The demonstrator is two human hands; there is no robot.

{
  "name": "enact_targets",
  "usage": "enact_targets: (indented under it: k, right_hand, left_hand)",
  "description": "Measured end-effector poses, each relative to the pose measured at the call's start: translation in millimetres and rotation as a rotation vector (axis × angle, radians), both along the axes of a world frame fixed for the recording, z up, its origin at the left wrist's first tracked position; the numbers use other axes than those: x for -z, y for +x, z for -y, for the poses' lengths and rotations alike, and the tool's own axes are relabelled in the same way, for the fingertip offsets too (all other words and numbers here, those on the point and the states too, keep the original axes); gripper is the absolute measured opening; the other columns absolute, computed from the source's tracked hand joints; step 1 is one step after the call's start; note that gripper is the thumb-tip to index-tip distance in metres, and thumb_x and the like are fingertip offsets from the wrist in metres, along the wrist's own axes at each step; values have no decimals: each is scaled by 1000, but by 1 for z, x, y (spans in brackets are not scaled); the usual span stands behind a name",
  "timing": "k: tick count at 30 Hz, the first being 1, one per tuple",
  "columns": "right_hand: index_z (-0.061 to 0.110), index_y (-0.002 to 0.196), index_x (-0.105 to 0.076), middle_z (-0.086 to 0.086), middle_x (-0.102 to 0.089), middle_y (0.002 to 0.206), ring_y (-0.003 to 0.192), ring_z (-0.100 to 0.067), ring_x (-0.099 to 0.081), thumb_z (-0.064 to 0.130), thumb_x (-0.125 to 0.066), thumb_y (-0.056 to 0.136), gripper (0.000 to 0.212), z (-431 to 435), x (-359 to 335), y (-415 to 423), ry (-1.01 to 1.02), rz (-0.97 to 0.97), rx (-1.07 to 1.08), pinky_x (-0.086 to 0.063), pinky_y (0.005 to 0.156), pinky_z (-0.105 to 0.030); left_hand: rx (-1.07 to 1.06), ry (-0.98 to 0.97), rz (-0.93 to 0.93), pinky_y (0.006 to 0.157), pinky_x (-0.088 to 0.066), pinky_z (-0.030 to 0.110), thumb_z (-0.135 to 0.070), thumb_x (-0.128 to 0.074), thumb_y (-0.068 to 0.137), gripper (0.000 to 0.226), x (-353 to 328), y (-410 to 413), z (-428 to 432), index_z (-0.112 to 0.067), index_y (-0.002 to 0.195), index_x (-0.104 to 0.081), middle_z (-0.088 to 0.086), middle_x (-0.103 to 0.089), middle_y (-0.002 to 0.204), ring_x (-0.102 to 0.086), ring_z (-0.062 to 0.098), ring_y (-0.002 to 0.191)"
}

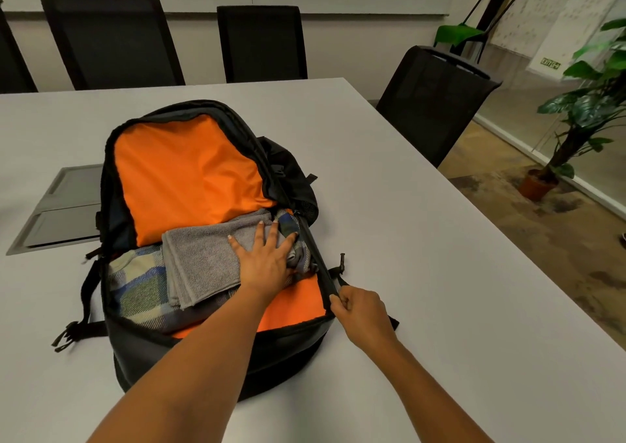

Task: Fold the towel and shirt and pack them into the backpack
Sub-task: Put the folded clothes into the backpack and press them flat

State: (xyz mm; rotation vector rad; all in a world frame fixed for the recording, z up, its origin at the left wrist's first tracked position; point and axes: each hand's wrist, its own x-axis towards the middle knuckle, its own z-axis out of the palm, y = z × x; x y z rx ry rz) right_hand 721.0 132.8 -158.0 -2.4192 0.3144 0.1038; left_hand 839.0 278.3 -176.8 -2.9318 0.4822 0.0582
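- Inside the open backpack [189,171], the towel [203,256] is laid on the shirt [139,290].
- The towel is pressed by the left hand [264,259], grip wide.
- The backpack's rim is pinched by the right hand [362,310].

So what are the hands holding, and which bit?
The right hand pinches the backpack by its black zipper edge, at the near right corner. The left hand holds nothing: it presses flat on the gray towel inside.

Grey towel [200,256] – plaid shirt [139,290] – orange-lined backpack [183,171].
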Motion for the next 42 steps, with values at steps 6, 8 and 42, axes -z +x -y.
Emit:
enact_targets:
  k: [6,8,42]
  right_hand:
    - [19,65,-40,5,-40,60,53,-7,-37,33,-45,97,36,-4,14,1,-21,67,-10,-32,53,-16]
    - [15,85,-53,4,-52,77,71,-8,-49,33,-47,97,23,-7,16,1,-132,202,-37,-42,63,-17]
    - [44,145,-10,-2,-16,157,142,-37,-14,79,-46,70,90,-110,32,105,-693,425,-893,-12,93,-78]
  left_hand:
    - [43,-69,20,105,-4,69,-62,-43,86,80,0,-10,-6,-36,148,0,0,1,158,5,24,145]
    - [55,-96,27,107,-1,65,-67,-44,82,87,-1,-15,-11,-35,148,2,-1,2,158,6,23,145]
    - [-523,-538,295,110,0,57,-69,-8,87,80,36,-60,-122,-19,147,-24,12,-16,155,-8,25,144]
